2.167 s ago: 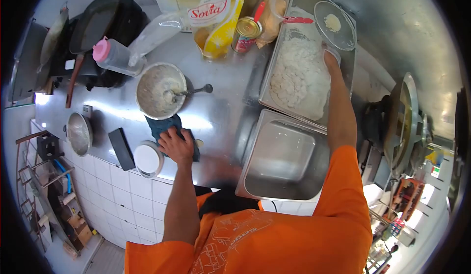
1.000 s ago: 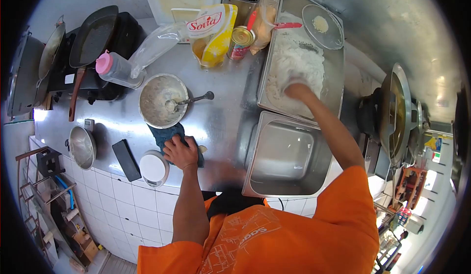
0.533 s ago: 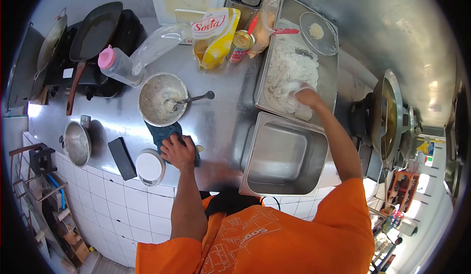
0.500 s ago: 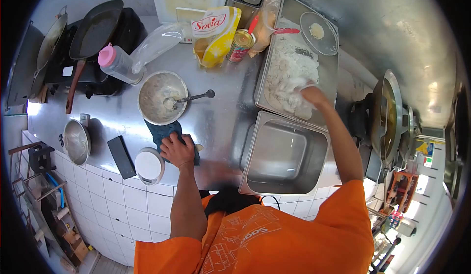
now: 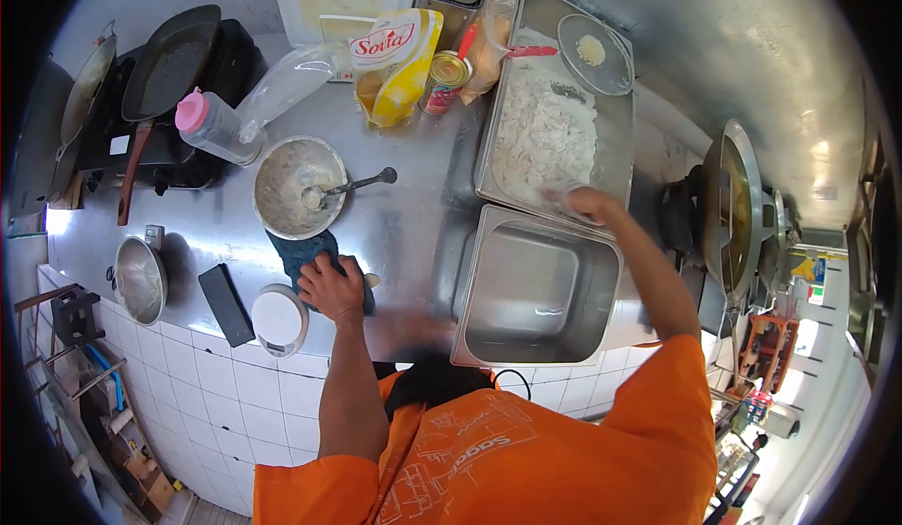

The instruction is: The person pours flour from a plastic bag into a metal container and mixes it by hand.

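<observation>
My left hand (image 5: 331, 286) rests on a dark cloth (image 5: 299, 250) near the front of the steel table, its fingers spread and slightly bent. My right hand (image 5: 584, 203) is low over the near end of a steel tray (image 5: 615, 154) holding white flour (image 5: 545, 135). Its fingertips are white and smeared by motion, so I cannot make out their grip. Lumpy, flour-coated pieces lie heaped in the middle of the flour. A round sieve (image 5: 596, 53) with a few crumbs sits at the tray's far end. Closer to me is a deep steel pan (image 5: 540, 285).
A batter-smeared bowl (image 5: 282, 187) with a ladle (image 5: 362, 183) stands left of centre. Behind are a yellow Sovia pouch (image 5: 399, 64), a can (image 5: 444, 83) and a pink-lidded bottle (image 5: 216, 128). A white scale (image 5: 280, 320) and metal bowl (image 5: 141, 281) are front left; a wok (image 5: 733, 210) is right.
My right hand has drawn back toward the tray's near edge, away from the heap. My left hand stays on the cloth. The whole view has shifted slightly.
</observation>
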`<state>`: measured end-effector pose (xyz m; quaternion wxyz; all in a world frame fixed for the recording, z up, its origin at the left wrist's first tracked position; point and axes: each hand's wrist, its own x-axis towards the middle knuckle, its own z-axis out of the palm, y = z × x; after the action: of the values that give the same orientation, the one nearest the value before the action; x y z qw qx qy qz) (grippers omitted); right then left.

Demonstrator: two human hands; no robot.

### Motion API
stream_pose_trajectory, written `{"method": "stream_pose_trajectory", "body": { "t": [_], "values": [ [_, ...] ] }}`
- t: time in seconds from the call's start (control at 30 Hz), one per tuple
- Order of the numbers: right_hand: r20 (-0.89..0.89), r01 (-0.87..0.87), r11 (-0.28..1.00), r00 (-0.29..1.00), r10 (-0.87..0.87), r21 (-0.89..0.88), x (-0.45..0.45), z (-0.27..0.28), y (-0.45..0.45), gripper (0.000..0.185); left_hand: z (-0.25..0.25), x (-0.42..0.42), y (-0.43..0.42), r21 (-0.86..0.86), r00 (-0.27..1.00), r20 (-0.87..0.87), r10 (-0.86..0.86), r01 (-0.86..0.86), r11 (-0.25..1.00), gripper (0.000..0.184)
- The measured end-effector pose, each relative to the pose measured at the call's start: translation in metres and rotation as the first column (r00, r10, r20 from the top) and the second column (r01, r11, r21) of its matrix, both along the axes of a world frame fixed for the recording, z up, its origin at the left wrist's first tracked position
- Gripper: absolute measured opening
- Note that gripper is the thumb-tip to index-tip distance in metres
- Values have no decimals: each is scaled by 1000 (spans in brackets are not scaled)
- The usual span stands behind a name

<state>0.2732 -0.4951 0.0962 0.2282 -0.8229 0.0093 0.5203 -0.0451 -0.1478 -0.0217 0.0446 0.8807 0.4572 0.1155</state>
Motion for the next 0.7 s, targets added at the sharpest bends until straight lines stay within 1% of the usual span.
{"method": "stream_pose_trajectory", "body": {
  "t": [0.07,0.13,0.17,0.2,0.23,0.33,0.43,0.53,0.57,0.67,0.7],
  "values": [
    [274,17,999,961,-26,35,-4,-32,27,73,0,2,2,1,1000,5,-1,1,1000,29],
    [171,-16,963,985,-31,269,7,-47,47,72,-3,0,1,5,1000,2,-6,5,1000,29],
    [269,-188,950,956,118,251,11,-51,56,68,-4,-1,2,14,1000,4,-9,9,1000,29],
    [362,-354,910,894,263,214,14,-52,66,64,-5,-1,1,22,1000,7,-10,10,1000,29],
    [449,-509,846,801,396,161,17,-51,75,59,-6,-1,1,31,1000,13,-12,11,999,29],
    [322,-653,753,699,639,-75,24,-49,92,46,-4,0,0,20,1000,-14,-7,8,1000,30],
    [408,-606,788,697,590,-106,9,-45,92,38,-4,0,0,20,1000,-19,-1,2,1000,31],
    [314,-662,741,684,658,-110,10,-33,89,38,-4,0,0,10,999,-40,8,-8,1000,31],
    [303,-671,731,676,672,-124,13,-38,86,38,-5,2,1,-6,998,-56,15,-15,1000,31],
    [205,-687,688,657,725,-234,20,-54,81,46,-3,-1,-1,-52,994,-108,16,-21,998,31],
    [205,-661,710,681,704,-241,19,-52,79,48,-1,-1,-1,-61,993,-117,14,-21,998,31]
  ]
}}
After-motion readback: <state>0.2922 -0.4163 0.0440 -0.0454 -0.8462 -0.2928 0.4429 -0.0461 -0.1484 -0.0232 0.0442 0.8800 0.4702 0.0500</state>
